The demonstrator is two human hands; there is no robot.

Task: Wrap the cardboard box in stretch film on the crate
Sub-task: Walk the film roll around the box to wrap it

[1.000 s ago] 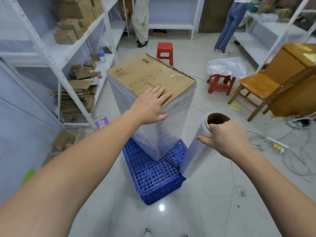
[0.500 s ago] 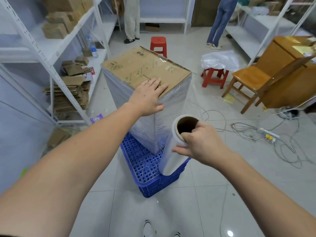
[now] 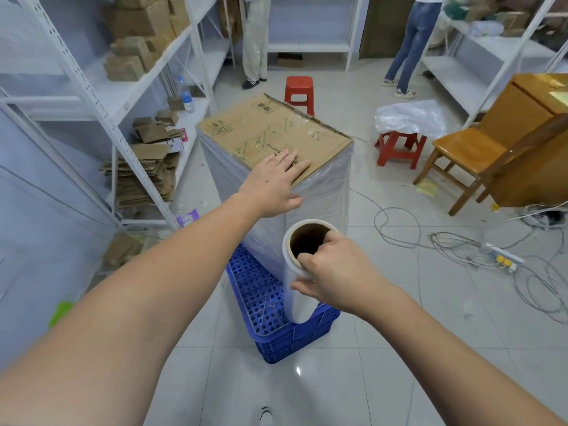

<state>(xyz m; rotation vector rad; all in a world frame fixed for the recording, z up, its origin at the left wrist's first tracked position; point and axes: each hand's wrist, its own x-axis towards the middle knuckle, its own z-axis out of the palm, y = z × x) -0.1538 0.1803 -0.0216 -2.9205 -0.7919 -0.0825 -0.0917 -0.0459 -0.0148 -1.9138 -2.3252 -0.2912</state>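
White floor tiles [image 3: 399, 348] cover this storage room, and white metal shelves [image 3: 101, 96] with folded cardboard stand along the left side. Near the middle of the floor sits a blue perforated plastic crate [image 3: 264, 305], turned upside down as far as I can see. On its far part stands the tall brown cardboard box [image 3: 273, 130], upright, and its side walls are covered with clear stretch film [image 3: 319, 204] from the top edge down to the crate.

The person's left hand [image 3: 273, 182] lies flat on the near corner of the box top, with the fingers straight and spread, and the thumb hangs over the wrapped side. It grips nothing. The right hand [image 3: 332, 269] holds the white roll of stretch film with a brown cardboard core [image 3: 299, 272]: the fingers curl around the upper end of the roll and one fingertip hooks over the rim of the core. The roll stands nearly upright, just beside the near right edge of the box, and its lower end is in front of the crate.

Far behind the box is a red plastic stool [image 3: 299, 90]. To the right, a second red stool [image 3: 399, 147] carries a crumpled sheet of clear plastic [image 3: 412, 118], and next to it stands a wooden chair [image 3: 464, 161]. Grey cables and a power strip [image 3: 501, 258] lie on the tiles at the right. Two people stand at the far shelves; only their legs are visible.
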